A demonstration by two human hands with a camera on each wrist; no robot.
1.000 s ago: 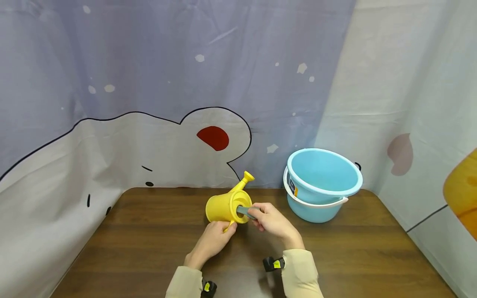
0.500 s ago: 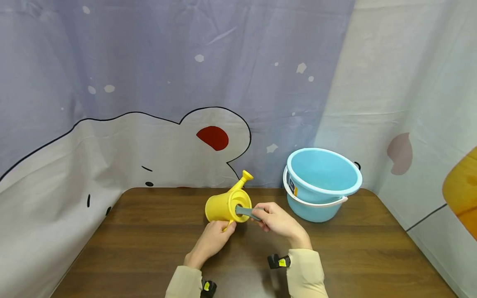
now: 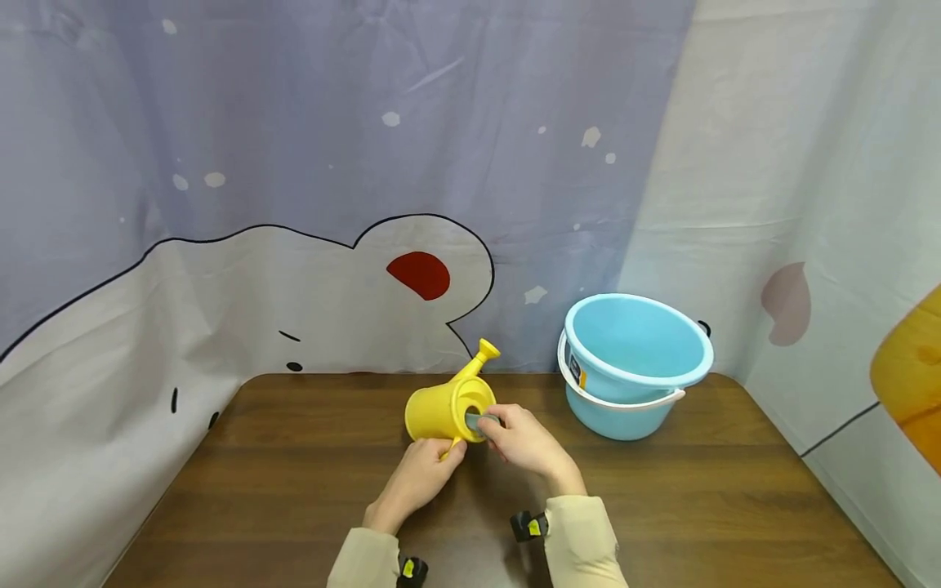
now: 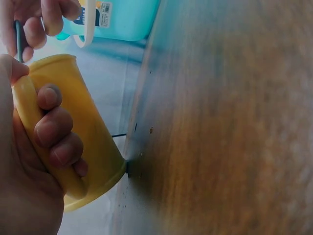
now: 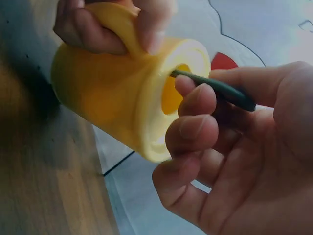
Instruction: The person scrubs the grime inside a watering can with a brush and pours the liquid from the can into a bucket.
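Observation:
A yellow watering can (image 3: 434, 411) is tilted on its side above the table, its spout up and its round opening turned to the right. My left hand (image 3: 421, 474) grips the can's handle (image 4: 30, 105), fingers curled around it. With thumb and fingers, my right hand (image 3: 524, 441) pinches a slim grey-green handle (image 5: 225, 90) whose far end goes through the opening into the can. What is at that inner end is hidden. In the left wrist view, the base edge of the can (image 4: 93, 142) is close to the tabletop; whether it touches, I cannot tell.
A light blue bucket (image 3: 617, 420) with a white carrying handle stands at the back right of the brown wooden table (image 3: 294, 490). A blue basin (image 3: 639, 335) sits tilted in its top. A printed curtain (image 3: 309, 147) hangs right behind the table.
My right hand drew the grey-green handle slightly out to the right, then moved back left, so less of it shows outside the can now. My left hand and the can stay nearly still.

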